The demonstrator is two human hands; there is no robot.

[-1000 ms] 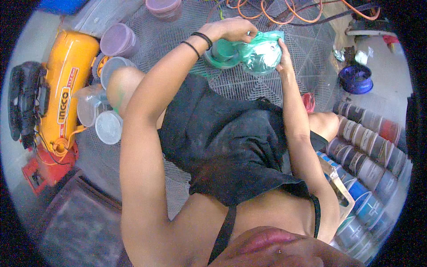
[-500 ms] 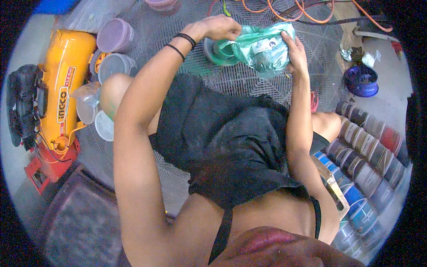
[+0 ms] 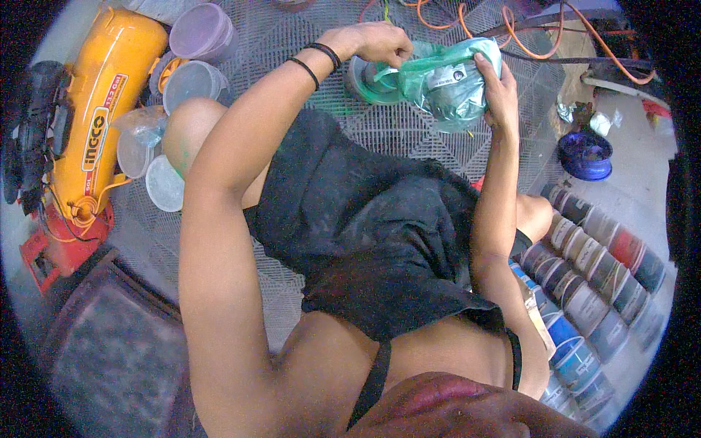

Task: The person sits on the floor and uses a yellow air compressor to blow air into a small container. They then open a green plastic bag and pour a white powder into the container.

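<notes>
A crinkled green-tinted plastic bag with a white printed patch hangs between my hands, bulging at its right end. My left hand, with dark bands at the wrist, is closed at the bag's left, narrower end. Around the bulging right end, my right hand is wrapped, thumb on top. Beneath the bag's left end, a round tub with green on its inside stands on the grated floor mat. The bag covers part of this tub, so its contents are only partly visible.
Left of my knee stand a purple-tinted bucket, a clear bucket and white lids. Beyond them is a yellow compressor tank. To the right are a blue-purple basin and rows of paint pots. Orange hose coils at the far side.
The whole view has shifted a little, so the surroundings sit differently in the picture. Both hands keep the same hold on the bag, which stays over the tub.
</notes>
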